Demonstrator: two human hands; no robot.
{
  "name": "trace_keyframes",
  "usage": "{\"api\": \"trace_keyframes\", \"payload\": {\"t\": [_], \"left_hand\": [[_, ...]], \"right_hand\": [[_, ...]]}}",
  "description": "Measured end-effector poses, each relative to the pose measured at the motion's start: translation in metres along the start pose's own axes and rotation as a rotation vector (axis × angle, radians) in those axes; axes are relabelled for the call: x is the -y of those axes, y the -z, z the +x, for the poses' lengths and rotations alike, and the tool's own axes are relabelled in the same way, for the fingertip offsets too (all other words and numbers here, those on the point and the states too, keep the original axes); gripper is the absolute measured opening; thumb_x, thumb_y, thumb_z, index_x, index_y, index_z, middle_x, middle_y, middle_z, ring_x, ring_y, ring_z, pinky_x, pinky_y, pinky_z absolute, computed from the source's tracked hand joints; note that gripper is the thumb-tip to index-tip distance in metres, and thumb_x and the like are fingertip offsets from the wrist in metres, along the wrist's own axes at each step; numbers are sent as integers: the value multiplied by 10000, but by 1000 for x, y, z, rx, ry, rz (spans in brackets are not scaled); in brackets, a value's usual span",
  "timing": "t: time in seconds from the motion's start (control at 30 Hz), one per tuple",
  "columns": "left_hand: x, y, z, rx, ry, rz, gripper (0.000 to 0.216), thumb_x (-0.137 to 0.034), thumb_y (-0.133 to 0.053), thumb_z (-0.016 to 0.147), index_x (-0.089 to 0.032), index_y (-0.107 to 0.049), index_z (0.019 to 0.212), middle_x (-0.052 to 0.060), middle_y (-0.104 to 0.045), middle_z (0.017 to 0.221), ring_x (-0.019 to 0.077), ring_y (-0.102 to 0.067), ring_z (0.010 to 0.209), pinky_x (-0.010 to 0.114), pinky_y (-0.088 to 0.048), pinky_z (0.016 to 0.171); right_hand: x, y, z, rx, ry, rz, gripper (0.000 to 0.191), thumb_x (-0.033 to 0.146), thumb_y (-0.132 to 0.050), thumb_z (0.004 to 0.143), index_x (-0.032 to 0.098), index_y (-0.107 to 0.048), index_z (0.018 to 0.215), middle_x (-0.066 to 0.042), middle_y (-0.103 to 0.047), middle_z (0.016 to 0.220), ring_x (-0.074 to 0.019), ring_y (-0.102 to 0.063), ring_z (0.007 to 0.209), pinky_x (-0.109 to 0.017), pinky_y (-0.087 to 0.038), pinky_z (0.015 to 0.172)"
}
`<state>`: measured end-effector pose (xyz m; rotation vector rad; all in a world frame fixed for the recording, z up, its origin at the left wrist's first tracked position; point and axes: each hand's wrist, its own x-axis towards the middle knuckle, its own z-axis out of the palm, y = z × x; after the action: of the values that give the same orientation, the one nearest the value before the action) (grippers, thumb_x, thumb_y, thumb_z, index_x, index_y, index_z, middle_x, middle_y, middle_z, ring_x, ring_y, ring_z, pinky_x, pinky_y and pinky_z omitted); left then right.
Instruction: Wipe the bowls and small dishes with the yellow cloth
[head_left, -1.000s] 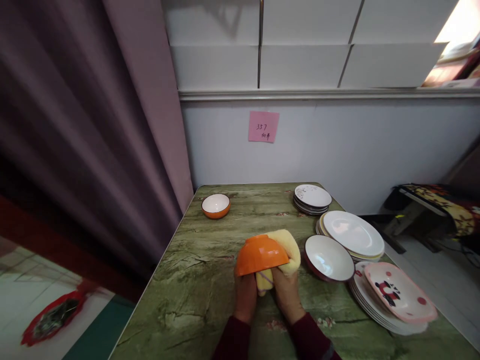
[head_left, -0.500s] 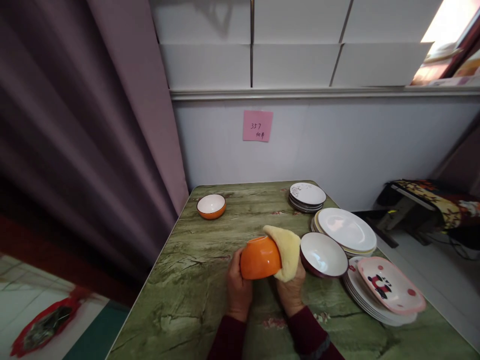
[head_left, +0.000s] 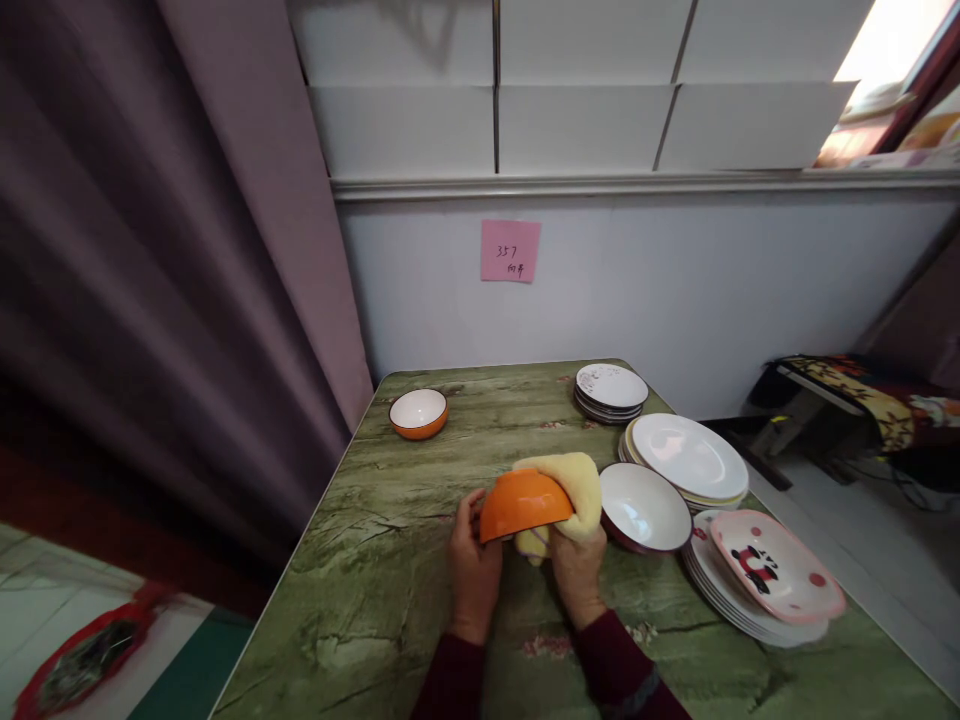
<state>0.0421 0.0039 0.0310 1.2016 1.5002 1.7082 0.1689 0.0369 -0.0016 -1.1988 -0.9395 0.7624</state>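
An orange bowl (head_left: 523, 503) is held tilted, its base upward, above the middle of the table. My left hand (head_left: 475, 570) grips its left side, with the fingertips at the rim. A yellow cloth (head_left: 579, 485) wraps over the right side of the bowl, and part of it hangs below the rim. My right hand (head_left: 581, 572) is closed on the cloth, pressing it to the bowl; its fingers are mostly hidden. Just right of that hand stands a white bowl with a dark outside (head_left: 646, 506).
A small orange bowl (head_left: 418, 412) with a white inside stands at the table's back left. Along the right side are a stack of patterned plates (head_left: 611, 386), large white plates (head_left: 690, 455) and a pink-rimmed square dish (head_left: 780, 567) on more plates. A purple curtain (head_left: 247, 200) hangs left.
The orange bowl has tipped so its rim faces more downward. The cloth now reaches around the rim and shows beneath it. The view has shifted slightly.
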Motion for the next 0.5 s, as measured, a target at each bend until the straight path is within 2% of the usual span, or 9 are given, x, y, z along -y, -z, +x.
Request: {"api": "trace_keyframes", "payload": {"t": [0.1, 0.17, 0.27, 0.37, 0.5], "left_hand": [[3, 6, 1, -11, -87, 18, 428, -147, -612, 726, -211, -684, 1144, 76, -754, 1106, 271, -678, 1050, 398, -509, 937], [7, 4, 0, 11, -84, -35, 431, -162, -602, 765, -214, -686, 1185, 85, -733, 1200, 279, -646, 1154, 417, -471, 1021], [10, -3, -2, 4, 46, -145, 403, -274, -606, 857, -199, -661, 1249, 109, -700, 1275, 289, -609, 1231, 434, -451, 1066], [5, -7, -3, 42, 173, -203, 418, -384, -631, 879, -185, -653, 1246, 126, -696, 1271, 301, -626, 1207, 443, -479, 1040], [-4, -1, -2, 175, 160, -223, 459, -395, -735, 802, -187, -674, 1207, 123, -705, 1251, 305, -614, 1228, 435, -459, 1070]], "right_hand": [[-2, 4, 2, -8, 15, -27, 407, 435, -794, 568, 167, -708, 862, -74, -750, 835, -288, -687, 826, -407, -553, 806], [-1, 3, 2, -3, 0, -29, 413, 441, -803, 562, 168, -708, 857, -82, -751, 836, -288, -687, 827, -406, -555, 801], [3, -2, 0, 33, -60, -1, 417, 477, -797, 609, 152, -714, 856, -103, -763, 842, -273, -700, 780, -389, -575, 749], [9, -6, 0, 99, -145, 61, 468, 537, -761, 682, 129, -721, 908, -109, -772, 848, -264, -720, 740, -369, -595, 676], [12, -6, 5, 176, -238, 138, 500, 551, -743, 726, 121, -720, 981, -115, -781, 904, -270, -744, 781, -364, -612, 679]]}}
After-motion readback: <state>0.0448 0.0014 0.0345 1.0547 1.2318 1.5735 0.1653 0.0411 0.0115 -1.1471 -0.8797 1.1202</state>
